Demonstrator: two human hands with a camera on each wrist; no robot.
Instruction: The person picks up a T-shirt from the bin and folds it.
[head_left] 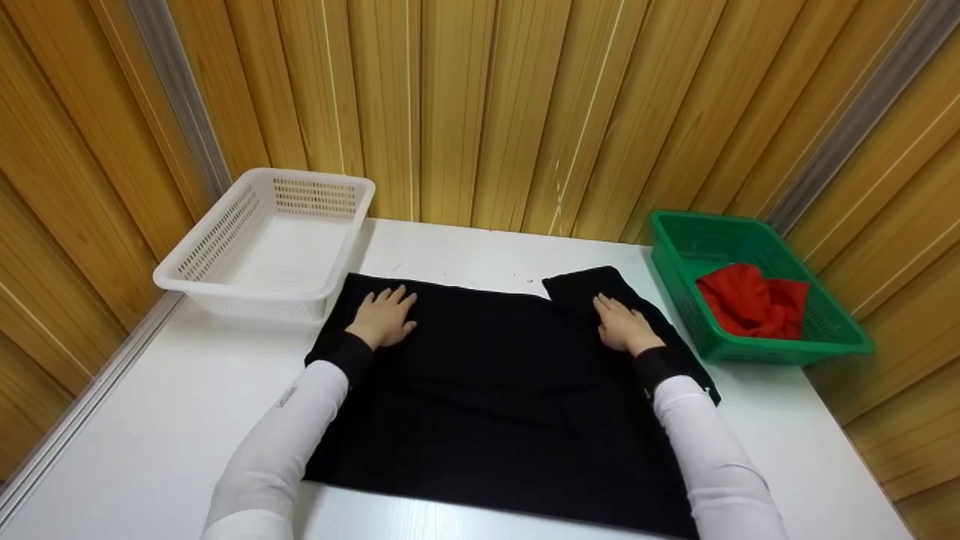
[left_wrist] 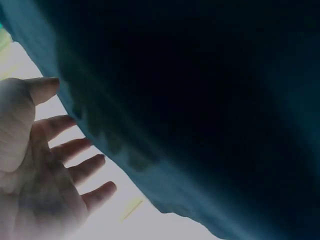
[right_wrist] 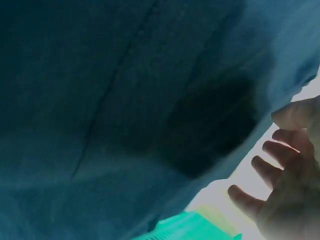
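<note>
Left hand spreads its fingers wide, right hand narrower, both resting on the cloth near opposite edges, apparently to keep it flat as it lies on the table between white basket and green basket

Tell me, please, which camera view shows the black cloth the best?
The head view, because it shows nearly the whole outline of the black cloth, spread on the white table under the left hand and the right hand. Each wrist view shows only a close part, dim and bluish, cut off by the frame.
</note>
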